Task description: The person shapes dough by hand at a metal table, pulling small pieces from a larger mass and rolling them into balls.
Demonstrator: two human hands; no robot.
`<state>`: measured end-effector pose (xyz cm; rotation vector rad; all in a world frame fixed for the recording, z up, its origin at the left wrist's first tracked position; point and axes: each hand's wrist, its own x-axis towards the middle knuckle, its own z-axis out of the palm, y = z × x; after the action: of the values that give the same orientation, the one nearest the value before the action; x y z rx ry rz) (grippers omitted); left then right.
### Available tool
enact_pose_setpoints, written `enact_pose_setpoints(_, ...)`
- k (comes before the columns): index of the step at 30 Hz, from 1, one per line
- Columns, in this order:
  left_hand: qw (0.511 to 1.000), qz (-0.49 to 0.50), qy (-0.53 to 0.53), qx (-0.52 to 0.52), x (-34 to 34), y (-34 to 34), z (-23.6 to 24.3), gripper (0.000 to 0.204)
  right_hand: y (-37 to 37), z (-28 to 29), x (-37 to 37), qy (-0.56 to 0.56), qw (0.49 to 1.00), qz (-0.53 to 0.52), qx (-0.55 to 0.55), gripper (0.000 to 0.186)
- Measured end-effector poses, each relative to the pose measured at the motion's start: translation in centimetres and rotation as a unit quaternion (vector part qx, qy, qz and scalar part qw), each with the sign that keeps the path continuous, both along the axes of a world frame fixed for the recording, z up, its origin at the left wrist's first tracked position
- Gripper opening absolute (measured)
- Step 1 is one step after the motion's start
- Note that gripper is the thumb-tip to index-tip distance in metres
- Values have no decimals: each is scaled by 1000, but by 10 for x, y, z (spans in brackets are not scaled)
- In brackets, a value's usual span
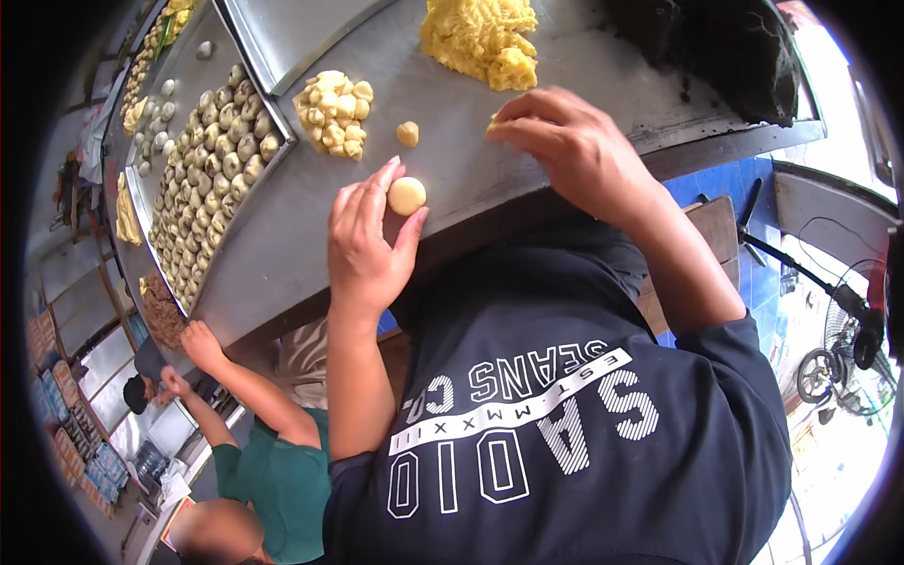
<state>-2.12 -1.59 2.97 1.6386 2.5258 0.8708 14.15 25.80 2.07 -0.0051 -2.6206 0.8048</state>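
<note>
My left hand (367, 231) rests on the metal table (264, 245), thumb and fingertips around a round, flattened pale yellow dough piece (407, 196). My right hand (574, 151) is pinched on a small yellow bit (492, 122), mostly hidden by its fingers, just below a large rough mound of yellow dough (476, 38). A single small dough lump (408, 134) lies above the flattened piece. Left of it is a cluster of cut pale dough pieces (334, 113).
A tray of round pale pieces (226, 141) covers the left side, with brown filling (162, 311) beside it. A co-worker in a green sleeve (273, 471) works lower left. A dark mass (706, 47) lies at upper right; a black fan (829, 372) stands right.
</note>
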Motion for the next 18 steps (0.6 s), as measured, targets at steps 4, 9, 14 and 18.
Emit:
enact_pose_setpoints(4, 918, 83, -367, 125, -32, 35, 22, 73, -10, 4, -1, -6, 998, 11, -64, 28)
enact_pose_setpoints(9, 914, 51, -355, 188, -62, 43, 3, 53, -9, 3, 6, -68, 995, -54, 49, 33)
enact_pose_setpoints(14, 999, 44, 26, 3, -29, 54, -15, 18, 24, -5, -4, -55, 991, -70, 102, 35)
enact_pose_setpoints(18, 994, 51, -43, 85, -20, 23, -18, 22, 19, 14, 4, -119, 986, 4, 118, 27)
